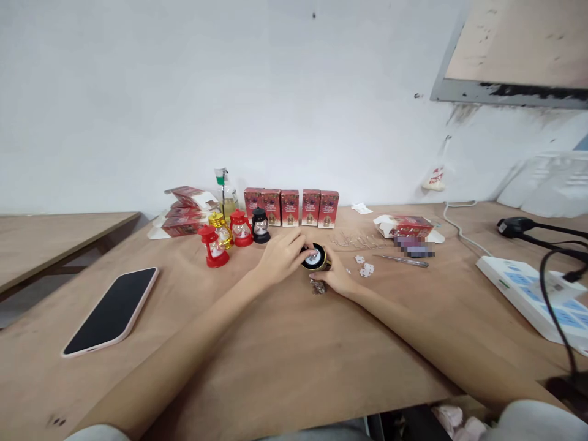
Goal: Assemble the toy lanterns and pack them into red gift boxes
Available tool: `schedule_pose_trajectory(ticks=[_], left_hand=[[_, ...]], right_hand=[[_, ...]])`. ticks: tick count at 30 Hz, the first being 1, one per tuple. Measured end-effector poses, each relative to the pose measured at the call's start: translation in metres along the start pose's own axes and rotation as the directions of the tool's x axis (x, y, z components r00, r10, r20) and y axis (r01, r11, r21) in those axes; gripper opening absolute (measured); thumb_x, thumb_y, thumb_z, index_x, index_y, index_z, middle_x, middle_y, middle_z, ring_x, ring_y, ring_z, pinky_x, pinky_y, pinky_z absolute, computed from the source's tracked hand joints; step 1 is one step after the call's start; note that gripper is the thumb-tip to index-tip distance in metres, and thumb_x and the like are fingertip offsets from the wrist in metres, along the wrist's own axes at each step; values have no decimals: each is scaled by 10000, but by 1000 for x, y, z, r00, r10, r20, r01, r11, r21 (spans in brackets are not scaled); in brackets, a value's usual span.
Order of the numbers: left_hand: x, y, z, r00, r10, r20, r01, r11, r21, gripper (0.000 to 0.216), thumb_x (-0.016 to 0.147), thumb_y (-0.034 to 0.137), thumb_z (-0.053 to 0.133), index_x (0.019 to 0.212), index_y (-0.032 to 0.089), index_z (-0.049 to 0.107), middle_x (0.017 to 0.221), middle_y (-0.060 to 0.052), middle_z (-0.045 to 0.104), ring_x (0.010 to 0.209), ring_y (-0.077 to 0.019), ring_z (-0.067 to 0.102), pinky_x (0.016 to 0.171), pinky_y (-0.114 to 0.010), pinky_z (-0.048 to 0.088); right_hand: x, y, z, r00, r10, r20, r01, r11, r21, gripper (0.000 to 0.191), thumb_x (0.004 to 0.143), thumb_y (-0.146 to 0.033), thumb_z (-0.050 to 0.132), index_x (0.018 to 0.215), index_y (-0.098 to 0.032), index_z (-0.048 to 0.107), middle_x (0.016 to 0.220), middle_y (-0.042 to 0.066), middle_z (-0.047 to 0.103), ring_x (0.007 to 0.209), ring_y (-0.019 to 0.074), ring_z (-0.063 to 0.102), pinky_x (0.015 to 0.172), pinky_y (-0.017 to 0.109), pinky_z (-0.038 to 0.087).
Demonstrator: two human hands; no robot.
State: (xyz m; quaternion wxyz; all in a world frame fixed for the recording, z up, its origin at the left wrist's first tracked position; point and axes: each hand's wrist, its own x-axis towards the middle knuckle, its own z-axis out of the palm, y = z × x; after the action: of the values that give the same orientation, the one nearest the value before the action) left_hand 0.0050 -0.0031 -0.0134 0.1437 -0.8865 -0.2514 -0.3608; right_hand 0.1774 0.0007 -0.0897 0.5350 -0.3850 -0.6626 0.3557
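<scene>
My right hand (339, 277) is closed around a small black and gold lantern (314, 258), tipped so that a round black end with a white disc faces up. The fingers of my left hand (281, 256) are pinched together over that disc; whatever they hold is too small to make out. Just below the lantern lies a small heap of shiny bits (318, 286). To the left stand a black lantern (261, 226), a gold lantern (220, 230) and two red lanterns, one nearer (213, 247) and one behind it (241, 229).
Several red printed boxes (290, 208) stand along the wall. Opened boxes lie at left (184, 222) and right (407, 226). A screwdriver (404, 261) and white pieces (366, 270) lie right of my hands. A phone (113, 311) is at left, a power strip (528, 300) at right.
</scene>
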Motion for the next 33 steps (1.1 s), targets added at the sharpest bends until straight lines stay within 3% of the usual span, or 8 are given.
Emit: schedule_pose_trajectory(ticks=[4,12,18,25,33], left_hand=[[-1,0,0,1000,9,-15,-9,1000,1,209,920,304,484,817,147,577,786,-36,574,631,-120,510,585,-233,391],[0,0,1,956,281,-87,-244,922,301,222,939,200,428,781,157,578,733,-25,608,658,-130,529,600,-268,354],[-2,1,4,917,380,-123,-298,856,421,193,930,194,452,779,159,566,681,-6,594,626,-123,523,584,-283,319],[-4,0,5,924,362,-125,-295,880,372,173,936,205,452,833,151,581,688,-11,596,630,-124,516,591,-277,318],[-2,2,8,985,125,-117,-111,987,119,219,950,224,424,844,146,600,792,-41,628,734,-146,533,664,-284,349]], right_hand=[[0,-2,0,1000,18,-2,-18,1000,-12,524,513,-111,704,990,-218,516,976,9,631,949,217,577,909,379,419],[-1,-10,0,1000,2,5,-1,1000,-13,489,525,-140,692,980,-198,522,955,10,634,915,206,576,893,366,414],[-1,-8,0,1000,1,1,-1,1000,12,477,526,-137,695,966,-208,526,948,3,632,920,206,572,880,358,425],[0,-5,0,1000,16,-6,-16,1000,17,497,531,-137,698,988,-213,518,948,-1,629,940,213,574,903,373,420],[0,-7,0,997,38,-64,-35,998,44,577,487,-122,722,1029,-197,541,1071,39,606,1051,243,541,939,389,412]])
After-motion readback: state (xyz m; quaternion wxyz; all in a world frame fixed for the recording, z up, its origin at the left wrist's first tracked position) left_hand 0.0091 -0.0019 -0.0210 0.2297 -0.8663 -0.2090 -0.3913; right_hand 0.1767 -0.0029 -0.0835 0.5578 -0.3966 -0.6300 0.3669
